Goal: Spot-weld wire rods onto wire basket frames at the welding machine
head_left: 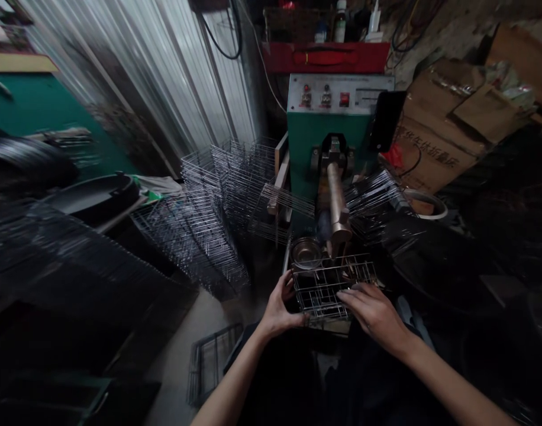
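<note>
A wire grid basket [322, 290] lies in front of me, below the metal arm [337, 201] of a green machine [304, 148]. My left hand [280, 307] grips its left edge, thumb at the near side and fingers at the far left corner. Over the right part of the basket lies my right hand [373, 310], its fingers close together on the wires; whether they pinch a piece is too small to tell. A round metal bowl [306, 251] sits just behind the basket, beside the machine's lower tip.
Stacked wire grids [200, 231] stand at the left. More wire pieces [373, 195] lie right of the machine arm, near a cardboard box [444, 130]. A wire frame [211, 361] rests on the floor at lower left. A red case [328, 57] tops the machine.
</note>
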### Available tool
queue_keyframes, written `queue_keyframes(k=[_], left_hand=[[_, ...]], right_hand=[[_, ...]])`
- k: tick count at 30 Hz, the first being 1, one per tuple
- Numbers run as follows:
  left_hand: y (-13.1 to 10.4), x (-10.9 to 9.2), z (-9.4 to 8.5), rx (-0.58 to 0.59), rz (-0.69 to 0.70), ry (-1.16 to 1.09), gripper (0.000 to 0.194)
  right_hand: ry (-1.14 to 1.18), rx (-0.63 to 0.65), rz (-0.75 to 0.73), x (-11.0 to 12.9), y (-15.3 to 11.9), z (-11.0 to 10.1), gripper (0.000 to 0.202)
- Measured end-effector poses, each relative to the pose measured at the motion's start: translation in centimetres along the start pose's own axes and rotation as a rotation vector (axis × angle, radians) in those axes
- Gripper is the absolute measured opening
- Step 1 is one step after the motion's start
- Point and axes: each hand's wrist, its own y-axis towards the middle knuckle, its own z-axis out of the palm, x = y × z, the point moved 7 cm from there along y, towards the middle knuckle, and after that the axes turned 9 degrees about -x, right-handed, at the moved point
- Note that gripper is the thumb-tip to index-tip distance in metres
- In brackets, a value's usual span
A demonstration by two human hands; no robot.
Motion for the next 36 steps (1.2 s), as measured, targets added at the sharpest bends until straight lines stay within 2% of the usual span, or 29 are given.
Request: queue_keyframes(k=[7,12,15,21,28,32,34,36], left_hand=[[2.2,0.2,-0.4,-0.017,0.0,-0.004,0.113],[2.1,-0.2,-0.5,-0.02,-0.028,0.001,0.111],[2.3,-0.3,-0.6,-0.031,-0.038,0.027,0.109],[4.9,-0.9,-0.6,-0.034,-0.061,-0.027,0.106],[6.3,-1.4,-1.1,-0.075,-0.025,0.0,0.103],[8.3,-1.4,-1.6,-0.067,-0.056,0.013,0.108],[8.7,-1.2,-1.8,-0.028,-0.044,0.008,0.109],[8.4,-0.4,-1.8,0.026,-0.012,0.002,0.117]], right_hand=[[-0.032,0.02,0.033,-1.3,1.8,0.4,0.028],[0.029,-0.017,0.016,-0.9,2.5,0.0,0.024],[0.029,-0.06,0.068,-1.4,2.7,0.1,0.021],[-0.119,-0.131,0.143,-3.6,4.0,0.6,0.019],[-0.254,-0.155,0.187,-5.1,4.9,1.1,0.016],[-0.128,-0.158,0.196,-6.3,6.1,1.2,0.014],[-0.009,-0.174,0.233,-6.6,6.0,0.5,0.016],[0.117,-0.198,0.297,-6.6,4.9,-0.6,0.019]])
